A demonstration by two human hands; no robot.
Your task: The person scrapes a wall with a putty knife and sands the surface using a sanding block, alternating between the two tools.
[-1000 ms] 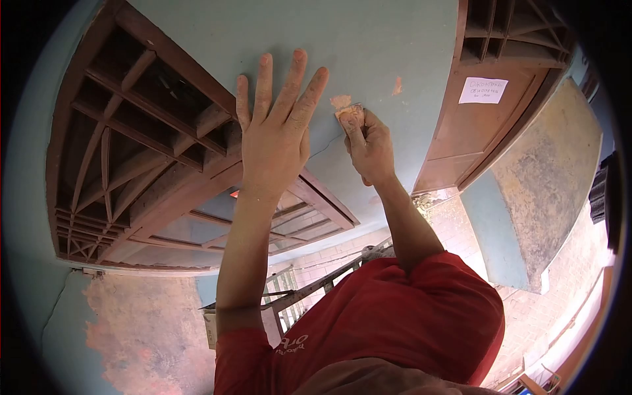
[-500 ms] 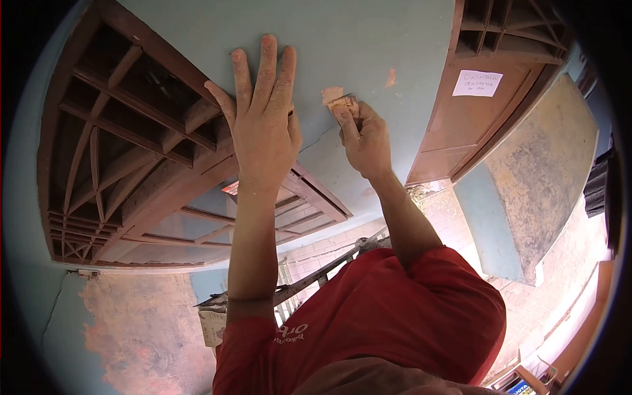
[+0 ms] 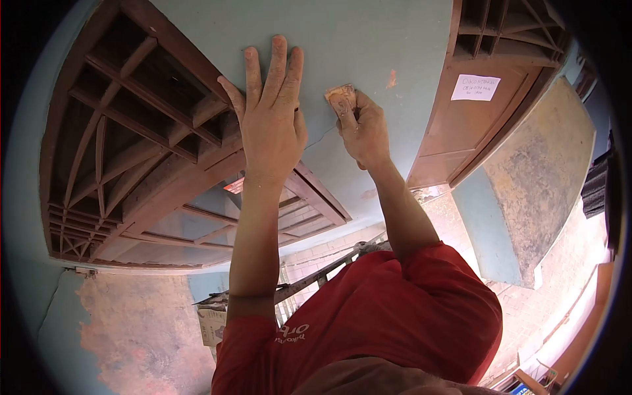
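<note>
My left hand [image 3: 273, 125] lies with its fingers stretched out on the pale blue-green wall [image 3: 368, 39], beside the brown wooden window frame [image 3: 187, 56]. Dust coats its fingertips. To the right of it, my right hand [image 3: 364, 131] grips a small flat tan piece [image 3: 340, 97] with worn, dusty faces, thumb along its near side. This piece is against the wall and covers most of a bare pinkish patch there; its exact kind I cannot tell. A thin crack [image 3: 320, 139] runs across the paint between the hands. Another small pinkish chip [image 3: 392, 78] shows in the paint farther right.
A brown door [image 3: 484, 118] with a white handwritten paper [image 3: 475, 87] stands on the right. Below are a metal railing [image 3: 322, 270], a cardboard box [image 3: 212, 326] and a wall section with peeled paint [image 3: 141, 329]. Dark fabric [image 3: 596, 184] hangs at far right.
My right hand has turned slightly, and the tan piece has moved up over the pinkish patch that showed before. My left hand stays flat on the wall, a little farther right in view.
</note>
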